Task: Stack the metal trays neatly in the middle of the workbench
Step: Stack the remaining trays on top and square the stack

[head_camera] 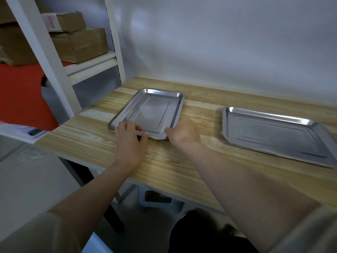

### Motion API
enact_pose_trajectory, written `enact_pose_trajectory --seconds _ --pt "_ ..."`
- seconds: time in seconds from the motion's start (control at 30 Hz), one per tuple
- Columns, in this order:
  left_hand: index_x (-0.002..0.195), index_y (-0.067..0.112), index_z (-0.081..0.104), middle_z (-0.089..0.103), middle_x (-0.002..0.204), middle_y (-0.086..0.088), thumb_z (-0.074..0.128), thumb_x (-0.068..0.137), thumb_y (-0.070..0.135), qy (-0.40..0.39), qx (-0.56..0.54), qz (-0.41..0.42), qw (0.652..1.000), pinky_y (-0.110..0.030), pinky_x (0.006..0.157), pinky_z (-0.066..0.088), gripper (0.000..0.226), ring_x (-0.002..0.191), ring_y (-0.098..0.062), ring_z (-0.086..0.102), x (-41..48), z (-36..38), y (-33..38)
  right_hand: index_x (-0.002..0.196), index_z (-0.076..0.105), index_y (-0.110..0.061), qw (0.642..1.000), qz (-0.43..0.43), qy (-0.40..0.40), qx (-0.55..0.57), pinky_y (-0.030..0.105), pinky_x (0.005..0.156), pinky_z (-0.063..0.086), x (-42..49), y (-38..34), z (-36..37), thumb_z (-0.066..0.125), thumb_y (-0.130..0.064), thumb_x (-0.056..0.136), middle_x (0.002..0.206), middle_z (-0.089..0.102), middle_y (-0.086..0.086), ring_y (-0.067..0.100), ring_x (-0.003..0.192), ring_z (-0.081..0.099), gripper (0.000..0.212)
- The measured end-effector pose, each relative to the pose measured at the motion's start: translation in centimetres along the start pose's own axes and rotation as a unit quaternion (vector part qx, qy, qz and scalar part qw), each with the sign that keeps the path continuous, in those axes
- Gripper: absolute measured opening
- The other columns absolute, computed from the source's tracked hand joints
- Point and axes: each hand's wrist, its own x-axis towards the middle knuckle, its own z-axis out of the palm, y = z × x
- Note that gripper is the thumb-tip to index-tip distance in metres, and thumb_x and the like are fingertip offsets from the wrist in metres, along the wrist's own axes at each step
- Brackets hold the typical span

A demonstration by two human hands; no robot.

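Note:
A small metal tray [151, 110] lies on the left part of the wooden workbench [164, 161]. My left hand [130, 141] pinches its near left rim, fingers over the edge and thumb at the front. At the near right corner, my right hand [184, 133] grips the tray with curled fingers. A larger metal tray [273, 136] sits flat to the right, apart from both hands; a second rim seems to show under its near left corner.
A white shelf unit [54, 70] with cardboard boxes [80, 42] stands left of the bench. A white wall [218, 42] runs along the back. A stool [158, 201] is under the bench. Bare wood lies between the two trays.

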Motion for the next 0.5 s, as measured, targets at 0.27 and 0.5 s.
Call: enact_pose_trajectory --seconds 0.27,0.5 --pt "0.103 0.011 0.051 0.035 0.11 -0.001 0.06 0.091 0.023 -0.003 0.013 0.006 1.0 -0.03 0.095 0.036 0.019 0.108 -0.016 0.033 -0.07 0.07 0.05 0.062 0.044 -0.016 0.999 -0.001 0.012 0.048 0.026 0.044 0.034 0.19 0.48 -0.5 0.07 -0.014 0.082 0.062 0.049 -0.001 0.014 0.055 0.048 0.033" --pt "0.102 0.013 0.049 0.033 0.111 -0.002 0.057 0.092 0.024 0.002 0.028 0.005 1.0 -0.029 0.095 0.033 0.017 0.106 -0.013 0.027 -0.08 0.16 0.26 0.059 0.046 -0.014 0.994 0.017 0.024 0.105 0.025 0.045 0.039 0.31 0.39 -0.76 0.075 -0.013 0.078 0.06 0.053 0.001 0.018 0.059 0.055 0.034"
